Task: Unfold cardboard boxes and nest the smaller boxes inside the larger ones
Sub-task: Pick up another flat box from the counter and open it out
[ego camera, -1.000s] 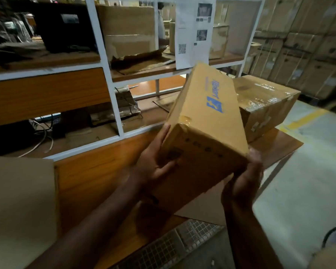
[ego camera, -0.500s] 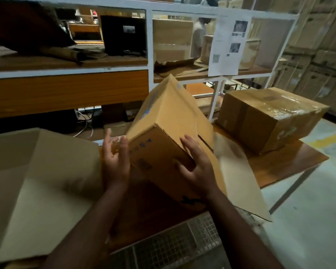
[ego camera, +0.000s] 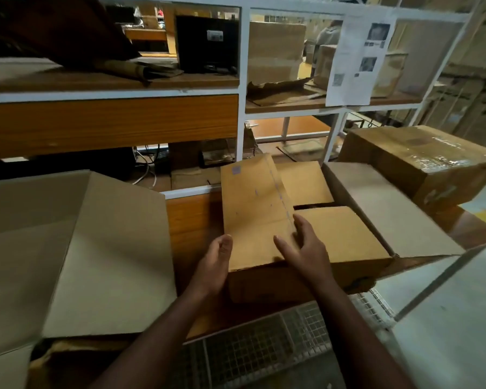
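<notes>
A white-framed metal shelving unit with orange wood-grain panels (ego camera: 110,123) fills the back, cardboard and a black case on its boards. At left lies a big open grey-brown corrugated carton with wide flat flaps (ego camera: 96,262). At right, on the glossy orange wooden tabletop (ego camera: 472,226), sits a sealed brown carton wrapped in shiny clear film (ego camera: 421,161). In the middle, on the same tabletop, rests the tan cardboard box with open top flaps (ego camera: 343,240): one long matte flap stands raised, two lie nearly flat, a pale one spreads right. The right hand (ego camera: 303,249) rests on the raised flap's edge, fingers spread and relaxed. The left hand (ego camera: 215,265) is loosely cupped against the box's near left corner.
</notes>
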A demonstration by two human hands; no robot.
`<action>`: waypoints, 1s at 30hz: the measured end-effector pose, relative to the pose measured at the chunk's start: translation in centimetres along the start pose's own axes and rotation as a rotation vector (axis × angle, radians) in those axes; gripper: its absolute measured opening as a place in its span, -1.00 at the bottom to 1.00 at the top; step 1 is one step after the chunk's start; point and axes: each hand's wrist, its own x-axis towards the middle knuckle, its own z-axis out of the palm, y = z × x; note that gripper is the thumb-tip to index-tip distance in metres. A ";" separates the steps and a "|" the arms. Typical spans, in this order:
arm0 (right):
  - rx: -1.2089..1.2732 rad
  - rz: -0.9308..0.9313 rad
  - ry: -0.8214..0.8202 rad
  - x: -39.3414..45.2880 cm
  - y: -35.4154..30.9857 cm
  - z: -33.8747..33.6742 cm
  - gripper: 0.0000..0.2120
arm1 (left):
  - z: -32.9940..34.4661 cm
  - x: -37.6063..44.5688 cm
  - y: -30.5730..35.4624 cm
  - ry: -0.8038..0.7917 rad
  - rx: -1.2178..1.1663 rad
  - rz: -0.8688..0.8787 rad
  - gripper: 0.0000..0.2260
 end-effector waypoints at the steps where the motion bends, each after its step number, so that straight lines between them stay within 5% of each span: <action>1: 0.000 -0.003 0.026 0.0 0.6 0.2 -0.22 | 0.3 0.3 0.3 -0.002 0.012 0.003 -0.18; 7: 0.520 0.310 0.173 1.3 0.9 -1.3 -0.43 | 1.6 2.8 1.9 0.041 0.169 0.067 -0.22; 10: 0.639 0.131 0.131 0.2 -0.5 -2.1 -0.48 | 2.7 4.4 3.5 0.113 0.234 0.120 -0.28; 13: 0.698 -0.180 -0.075 -0.4 -2.4 -1.5 -0.29 | 2.9 5.2 7.3 0.152 0.107 0.143 -0.21; 16: 0.749 -0.223 -0.327 1.1 -3.5 0.2 -0.33 | 2.6 5.3 11.7 0.226 0.038 0.273 -0.26; 21: 0.423 -0.216 -0.662 4.3 -3.7 2.0 -0.57 | 1.0 3.2 17.0 0.352 0.481 0.619 -0.53; 26: 0.196 -0.282 -0.815 6.6 -2.6 3.9 -0.45 | 0.3 1.5 18.6 0.324 0.884 0.305 -0.52; 30: -0.077 -0.369 -0.897 8.4 -0.9 4.4 -0.33 | -1.5 2.9 16.3 0.178 1.511 0.006 -0.34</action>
